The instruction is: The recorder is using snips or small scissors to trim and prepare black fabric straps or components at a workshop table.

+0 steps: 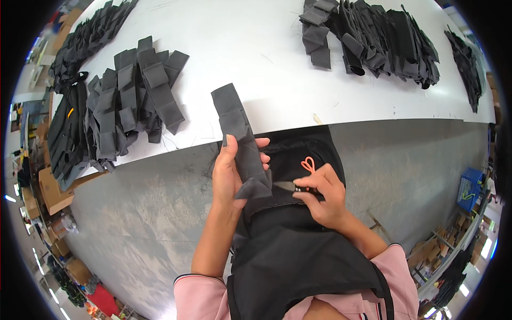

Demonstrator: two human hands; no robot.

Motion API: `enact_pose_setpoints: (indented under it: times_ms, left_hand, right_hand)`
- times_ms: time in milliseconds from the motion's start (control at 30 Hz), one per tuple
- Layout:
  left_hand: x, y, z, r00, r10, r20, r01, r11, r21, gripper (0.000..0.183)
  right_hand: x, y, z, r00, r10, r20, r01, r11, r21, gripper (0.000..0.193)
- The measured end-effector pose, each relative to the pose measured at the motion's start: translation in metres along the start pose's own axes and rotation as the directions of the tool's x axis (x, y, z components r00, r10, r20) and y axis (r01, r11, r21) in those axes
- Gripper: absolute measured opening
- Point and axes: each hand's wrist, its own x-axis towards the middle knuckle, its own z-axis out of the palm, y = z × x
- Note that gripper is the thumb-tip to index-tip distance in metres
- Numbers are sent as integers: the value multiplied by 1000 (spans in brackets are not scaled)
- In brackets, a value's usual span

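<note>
Black apron [304,256], worn, short of the table [373,104]; grey fabric strip [247,152], one, apparently in progress, at the table's near edge, gripped by fingers of the left hand [226,173]; snips [296,187], pinched by fingers of the right hand [329,197], blade [284,185] beside strip; strip bundles [124,96], table's left and right, finished or pending: cannot tell.

Shirt [394,272]: pink, short-sleeved; thin dark lines edge the cuffs [200,276]. Apron [298,261]: plain black, narrow strap [385,290] at right.
</note>
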Motion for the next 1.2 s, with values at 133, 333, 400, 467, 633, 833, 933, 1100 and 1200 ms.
enact_pose_setpoints:
  times_ms: [133,333,400,467,633,833,933,1100,1200]
  left_hand:
    - [2,-2,0,1000,3,9,-2,988,-156,52]
    - [-1,-3,5,1000,-16,16,19,966,-259,56]
    - [-4,-1,6,998,-21,61,28,993,-118,59]
    - [-6,-3,7,1000,-16,19,17,999,-44,64]
    - [-8,-9,-1,993,-76,88,61,985,160,56]
    - [-26,-15,20,992,-81,100,53,964,260,51]
    - [-34,-21,29,990,-49,131,1,938,347,62]
    - [-37,-26,21,990,-39,138,-15,929,370,62]
    - [-32,-31,13,993,-9,120,-34,936,350,51]
  right_hand:
    - [-10,1,5,998,7,55,-15,989,145,34]
    - [-5,2,4,971,163,173,-218,901,375,29]
    - [-3,3,0,942,197,271,-310,819,483,27]
    - [4,-4,-5,950,255,179,-303,891,338,22]
    - [34,-1,4,1000,-18,-1,18,999,-41,29]
    - [44,3,11,998,8,56,-5,999,-53,41]
    - [47,30,27,999,-39,5,39,996,-80,33]
    - [60,20,16,993,81,-91,-79,997,23,15]
    - [36,2,10,985,142,96,-156,976,151,20]
